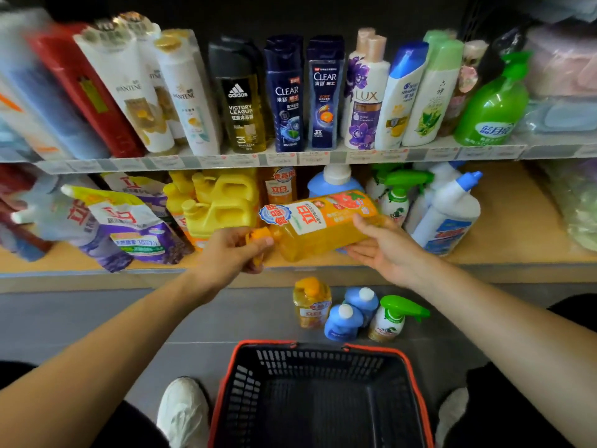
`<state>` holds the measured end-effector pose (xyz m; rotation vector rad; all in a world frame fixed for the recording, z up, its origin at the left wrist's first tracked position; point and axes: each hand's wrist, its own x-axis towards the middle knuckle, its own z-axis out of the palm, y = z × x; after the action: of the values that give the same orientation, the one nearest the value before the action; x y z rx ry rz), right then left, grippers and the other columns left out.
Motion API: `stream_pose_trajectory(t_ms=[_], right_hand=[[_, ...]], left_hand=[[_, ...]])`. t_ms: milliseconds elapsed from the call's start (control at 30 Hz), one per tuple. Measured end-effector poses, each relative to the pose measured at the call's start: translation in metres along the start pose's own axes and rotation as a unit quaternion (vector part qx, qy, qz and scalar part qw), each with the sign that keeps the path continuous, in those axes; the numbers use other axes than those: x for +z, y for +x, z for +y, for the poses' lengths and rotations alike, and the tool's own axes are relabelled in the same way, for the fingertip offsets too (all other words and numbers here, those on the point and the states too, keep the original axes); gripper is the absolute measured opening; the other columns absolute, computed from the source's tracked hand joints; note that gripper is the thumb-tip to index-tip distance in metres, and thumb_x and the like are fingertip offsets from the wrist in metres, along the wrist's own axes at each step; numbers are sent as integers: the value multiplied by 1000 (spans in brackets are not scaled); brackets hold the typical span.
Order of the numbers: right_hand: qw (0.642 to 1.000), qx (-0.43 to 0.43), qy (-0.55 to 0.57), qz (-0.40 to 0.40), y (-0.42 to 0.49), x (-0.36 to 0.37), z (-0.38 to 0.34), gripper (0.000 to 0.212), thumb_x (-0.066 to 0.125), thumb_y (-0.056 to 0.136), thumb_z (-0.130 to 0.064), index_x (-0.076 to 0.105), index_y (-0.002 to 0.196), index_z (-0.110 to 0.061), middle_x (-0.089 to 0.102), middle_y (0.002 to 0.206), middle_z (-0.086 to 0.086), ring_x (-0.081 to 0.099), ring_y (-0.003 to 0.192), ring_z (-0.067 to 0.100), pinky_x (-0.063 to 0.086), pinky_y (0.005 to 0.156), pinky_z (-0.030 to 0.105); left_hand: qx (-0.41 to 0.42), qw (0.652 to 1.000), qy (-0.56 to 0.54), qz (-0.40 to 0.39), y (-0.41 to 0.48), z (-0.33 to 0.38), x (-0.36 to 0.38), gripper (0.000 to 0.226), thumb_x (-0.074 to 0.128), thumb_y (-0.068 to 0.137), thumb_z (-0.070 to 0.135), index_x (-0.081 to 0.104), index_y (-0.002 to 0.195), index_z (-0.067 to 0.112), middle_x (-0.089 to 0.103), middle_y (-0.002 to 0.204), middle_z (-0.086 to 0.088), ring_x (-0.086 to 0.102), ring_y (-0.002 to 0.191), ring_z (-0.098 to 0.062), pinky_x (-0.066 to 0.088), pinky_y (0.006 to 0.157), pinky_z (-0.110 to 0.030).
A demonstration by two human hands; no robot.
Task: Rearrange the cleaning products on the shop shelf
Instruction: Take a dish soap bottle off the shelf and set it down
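Observation:
An orange dish-soap bottle (pixel 319 223) lies sideways in the air in front of the lower shelf (pixel 517 240). My left hand (pixel 231 253) grips its orange cap end. My right hand (pixel 384 245) cradles the bottle's base from below, fingers curled round it. Behind it on the shelf stand yellow jugs (pixel 219 205), another orange bottle (pixel 280 185), a blue bottle (pixel 336 182), a green-trigger spray bottle (pixel 399 195) and white toilet-cleaner bottles (pixel 449 215). Purple refill pouches (pixel 129 224) lean at the left.
On the grey floor stand an orange bottle (pixel 311 307), two blue bottles (pixel 350 313) and a green-trigger spray (pixel 392 318). A black basket with an orange rim (pixel 318 396) sits between my shoes. The upper shelf (pixel 290 158) carries shampoo and body-wash bottles.

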<state>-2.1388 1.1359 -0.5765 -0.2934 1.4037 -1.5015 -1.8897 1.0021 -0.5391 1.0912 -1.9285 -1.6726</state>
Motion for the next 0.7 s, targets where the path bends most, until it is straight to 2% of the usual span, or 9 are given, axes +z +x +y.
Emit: stream_pose_trajectory(t_ms=[133, 200, 333, 433, 467, 533, 567, 633, 700], right_hand=[[991, 104, -60, -56, 11, 16, 28, 62, 79, 68, -46, 53, 121, -25, 73, 102, 27, 74, 95, 34, 61, 74, 36], [983, 134, -93, -82, 17, 26, 42, 60, 76, 70, -48, 53, 119, -25, 74, 102, 24, 74, 95, 32, 61, 78, 36], [967, 172, -165, -90, 25, 44, 70, 49, 74, 83, -36, 60, 122, -11, 76, 103, 15, 75, 92, 26, 59, 82, 33], [973, 147, -163, -77, 36, 58, 74, 32, 64, 95, -28, 60, 123, -13, 75, 101, 11, 73, 91, 25, 58, 77, 35], [978, 135, -141, -71, 42, 63, 70, 30, 63, 96, -29, 60, 122, -14, 75, 101, 10, 73, 90, 25, 58, 75, 35], [985, 105, -119, -62, 54, 71, 60, 33, 65, 95, -31, 59, 122, -13, 74, 103, 11, 73, 90, 25, 58, 75, 36], [987, 86, -125, -55, 61, 73, 56, 33, 66, 94, -32, 60, 120, -12, 74, 106, 12, 73, 90, 25, 58, 77, 35], [985, 43, -166, -28, 77, 75, 51, 28, 69, 93, -29, 62, 115, -14, 72, 112, 13, 74, 89, 22, 59, 78, 34], [977, 5, -212, -2, 98, 79, 48, 35, 70, 92, -30, 61, 121, -12, 71, 116, 13, 73, 90, 20, 58, 77, 32]], left_hand=[[-9, 996, -13, 83, 2, -3, -31, 31, 69, 95, 22, 69, 101, -8, 60, 68, -14, 57, 55, -16, 57, 57, -27], [-12, 994, -29, 108, 5, -6, -45, 27, 68, 96, 22, 70, 99, -5, 56, 63, -10, 56, 56, -17, 57, 56, -26], [2, 992, -33, 123, 7, -9, -62, 12, 74, 91, 22, 73, 98, 12, 64, 80, -13, 59, 61, -17, 60, 65, -31], [23, 994, -6, 108, 9, -13, -58, 17, 82, 83, 21, 73, 97, 18, 69, 84, -11, 63, 57, -10, 60, 58, -25], [22, 995, 20, 99, 10, -16, -55, 20, 83, 80, 21, 74, 97, 17, 71, 88, -15, 67, 61, -16, 61, 58, -28], [12, 994, 70, 80, 12, -25, -50, 26, 86, 78, 21, 76, 99, 11, 72, 97, -25, 72, 81, -37, 61, 68, -43], [2, 993, 92, 73, 14, -31, -50, 27, 87, 77, 21, 76, 98, 9, 72, 99, -27, 71, 88, -42, 61, 72, -49], [-25, 989, 130, 62, 19, -43, -55, 28, 88, 76, 23, 76, 97, 8, 73, 97, -24, 72, 90, -40, 62, 75, -52], [-46, 985, 158, 43, 24, -55, -60, 33, 88, 76, 25, 75, 99, 6, 74, 98, -20, 73, 89, -35, 62, 77, -51]])
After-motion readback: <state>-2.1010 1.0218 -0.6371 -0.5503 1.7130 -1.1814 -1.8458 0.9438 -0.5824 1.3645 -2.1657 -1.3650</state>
